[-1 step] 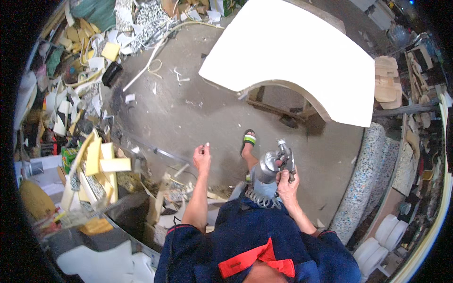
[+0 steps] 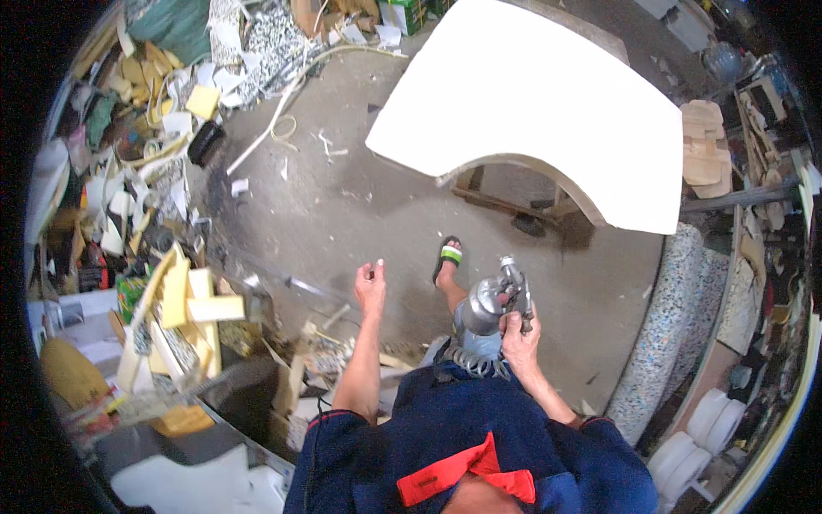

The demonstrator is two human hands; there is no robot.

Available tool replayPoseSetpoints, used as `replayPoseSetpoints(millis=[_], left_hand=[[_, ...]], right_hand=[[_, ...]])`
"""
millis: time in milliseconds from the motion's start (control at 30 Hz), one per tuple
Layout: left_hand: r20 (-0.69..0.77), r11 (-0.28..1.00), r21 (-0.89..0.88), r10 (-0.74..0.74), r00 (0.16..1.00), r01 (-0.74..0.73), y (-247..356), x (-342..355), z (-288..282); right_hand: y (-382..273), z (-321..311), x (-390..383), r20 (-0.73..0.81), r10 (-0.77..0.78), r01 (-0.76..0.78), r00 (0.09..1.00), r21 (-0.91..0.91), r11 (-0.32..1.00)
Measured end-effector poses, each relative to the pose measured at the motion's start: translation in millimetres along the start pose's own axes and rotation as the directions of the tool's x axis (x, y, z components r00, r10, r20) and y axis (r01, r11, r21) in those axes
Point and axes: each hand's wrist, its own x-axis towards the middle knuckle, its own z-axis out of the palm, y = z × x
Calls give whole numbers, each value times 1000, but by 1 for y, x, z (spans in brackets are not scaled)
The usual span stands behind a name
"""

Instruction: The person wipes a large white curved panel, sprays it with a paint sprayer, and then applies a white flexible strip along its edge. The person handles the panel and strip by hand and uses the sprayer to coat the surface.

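Note:
My right hand [image 2: 519, 336] grips a metal spray gun [image 2: 514, 289] with a silver cup [image 2: 483, 307]; a coiled hose [image 2: 475, 364] hangs below it, in front of my body. My left hand [image 2: 371, 283] is out to the left, its fingers curled; whatever they hold, if anything, is too small to make out. Ahead of me stands a large white panel [image 2: 531, 94] with an arched cutout on its near edge, raised over a wooden frame [image 2: 479, 199]. My sandalled foot [image 2: 447, 255] is on the grey floor [image 2: 282, 214] between my hands and the panel.
Heaped foam and paper offcuts [image 2: 184, 300] line my left, reaching to the back [image 2: 257, 51]. A long pale strip [image 2: 265, 137] lies on the floor. At my right are speckled foam rolls [image 2: 655, 343], stacked board pieces [image 2: 704, 146], a crowded rack [image 2: 758, 111] and white reels [image 2: 693, 437].
The view has shifted slightly, so the panel sits a little lower and further right. Both my hands keep about the same position and grip.

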Motion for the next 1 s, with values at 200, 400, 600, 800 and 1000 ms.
replayPoseSetpoints(millis=[200,400,600,800,1000], left_hand=[[288,939,303,74,955,-164,46,140,-3],[459,670,590,180,870,-450,16,251,-50],[674,599,598,-17,739,-532,-15,394,-96],[799,385,572,-60,598,-725,-38,500,-117],[716,174,650,-466,520,-739,-61,459,-141]], right_hand=[[-22,115,54,46,-144,145,988,-24,989],[-63,202,78,4,-73,73,997,-68,995],[-74,333,71,-425,-10,-3,905,-30,1000],[-80,443,63,-620,36,23,784,87,996],[-93,495,83,-649,159,-30,744,205,978]])
